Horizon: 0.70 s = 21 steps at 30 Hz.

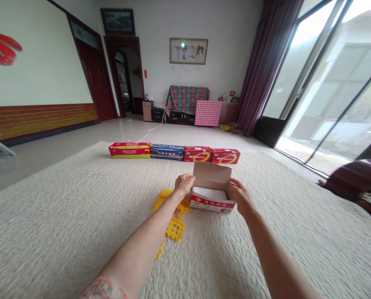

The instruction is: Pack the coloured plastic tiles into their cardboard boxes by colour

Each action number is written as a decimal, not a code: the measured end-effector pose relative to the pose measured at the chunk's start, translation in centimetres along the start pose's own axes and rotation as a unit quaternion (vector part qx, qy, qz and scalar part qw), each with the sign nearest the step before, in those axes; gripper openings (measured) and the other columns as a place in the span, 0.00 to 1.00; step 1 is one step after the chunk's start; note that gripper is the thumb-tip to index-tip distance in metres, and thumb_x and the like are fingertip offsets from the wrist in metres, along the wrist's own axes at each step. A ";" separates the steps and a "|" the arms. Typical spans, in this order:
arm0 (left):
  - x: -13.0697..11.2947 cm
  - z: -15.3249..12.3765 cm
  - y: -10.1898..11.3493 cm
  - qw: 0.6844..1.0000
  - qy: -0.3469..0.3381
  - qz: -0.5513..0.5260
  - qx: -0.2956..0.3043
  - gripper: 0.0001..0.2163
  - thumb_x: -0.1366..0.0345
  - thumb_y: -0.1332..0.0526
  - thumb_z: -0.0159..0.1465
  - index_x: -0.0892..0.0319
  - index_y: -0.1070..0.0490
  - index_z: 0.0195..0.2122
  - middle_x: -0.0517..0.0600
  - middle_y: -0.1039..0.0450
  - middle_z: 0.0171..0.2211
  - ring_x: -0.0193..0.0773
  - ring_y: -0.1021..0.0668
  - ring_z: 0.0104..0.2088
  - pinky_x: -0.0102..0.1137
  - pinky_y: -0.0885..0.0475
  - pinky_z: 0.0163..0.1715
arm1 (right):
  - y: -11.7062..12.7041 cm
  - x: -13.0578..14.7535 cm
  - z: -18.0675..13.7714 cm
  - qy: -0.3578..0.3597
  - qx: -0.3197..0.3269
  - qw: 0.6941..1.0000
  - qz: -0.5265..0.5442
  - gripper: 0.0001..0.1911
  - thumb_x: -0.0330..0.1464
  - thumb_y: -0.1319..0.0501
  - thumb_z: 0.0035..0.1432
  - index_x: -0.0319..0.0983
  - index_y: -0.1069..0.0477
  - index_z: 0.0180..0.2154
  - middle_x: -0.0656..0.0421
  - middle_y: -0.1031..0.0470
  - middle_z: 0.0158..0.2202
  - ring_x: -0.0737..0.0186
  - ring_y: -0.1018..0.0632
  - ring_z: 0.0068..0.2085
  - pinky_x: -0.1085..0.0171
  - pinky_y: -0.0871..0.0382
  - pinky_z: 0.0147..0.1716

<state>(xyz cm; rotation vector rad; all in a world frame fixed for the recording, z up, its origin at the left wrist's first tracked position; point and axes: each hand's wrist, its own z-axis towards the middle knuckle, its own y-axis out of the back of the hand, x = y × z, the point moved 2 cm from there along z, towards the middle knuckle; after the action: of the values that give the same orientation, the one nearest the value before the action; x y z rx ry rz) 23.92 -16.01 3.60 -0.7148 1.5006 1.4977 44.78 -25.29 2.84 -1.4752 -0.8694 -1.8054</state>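
A small red and white cardboard box (212,206) stands on the cream quilted cover with its lid raised at the back. Something flat and white (210,193) shows inside it. My left hand (184,183) is closed on the box's upper left edge, by the lid. At the opposite side, my right hand (240,194) grips the right edge with thumb and fingers. Yellow interlocking plastic pieces (175,229) lie left of the box, partly covered by my left forearm.
Beyond the box is a row of closed cartons: a red and yellow-green one (131,151), a blue one (167,152) and two red ones (197,154). They stand on the quilted cover (79,216). Tiled floor, a cloth-draped cabinet (187,99) and glass doors lie further off.
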 end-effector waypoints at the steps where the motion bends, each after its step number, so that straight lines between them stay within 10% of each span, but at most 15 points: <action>1: 0.0 0.0 0.2 1.000 0.002 -0.005 0.003 0.11 0.60 0.43 0.59 0.55 0.22 0.35 0.47 0.21 0.31 0.38 0.22 0.36 0.27 0.31 0.34 | 0.0 0.0 -0.1 0.002 0.006 1.000 0.014 0.26 0.35 0.45 0.40 0.37 0.29 0.45 0.53 0.20 0.38 0.57 0.22 0.32 0.62 0.29 0.27; 15: -0.5 -1.5 -0.9 0.987 0.066 -0.143 0.031 0.10 0.59 0.41 0.55 0.58 0.23 0.31 0.44 0.33 0.17 0.32 0.31 0.19 0.25 0.40 0.17 | 2.5 0.6 -0.2 0.030 0.000 0.999 -0.012 0.16 0.42 0.37 0.40 0.39 0.24 0.30 0.60 0.26 0.24 0.62 0.28 0.28 0.65 0.38 0.27; 21: -2.1 -1.2 -3.4 0.967 0.101 -0.229 0.056 0.19 0.61 0.39 0.54 0.60 0.26 0.46 0.44 0.30 0.21 0.30 0.31 0.18 0.24 0.43 0.17 | 6.2 0.7 -0.2 0.008 -0.019 1.000 -0.022 0.23 0.43 0.44 0.45 0.35 0.23 0.38 0.62 0.32 0.18 0.63 0.31 0.23 0.65 0.38 0.23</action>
<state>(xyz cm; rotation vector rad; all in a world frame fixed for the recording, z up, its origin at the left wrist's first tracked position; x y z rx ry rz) 27.67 -17.90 3.67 -1.0872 1.4301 1.0071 49.59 -29.07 4.06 -1.4742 -0.8696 -1.8724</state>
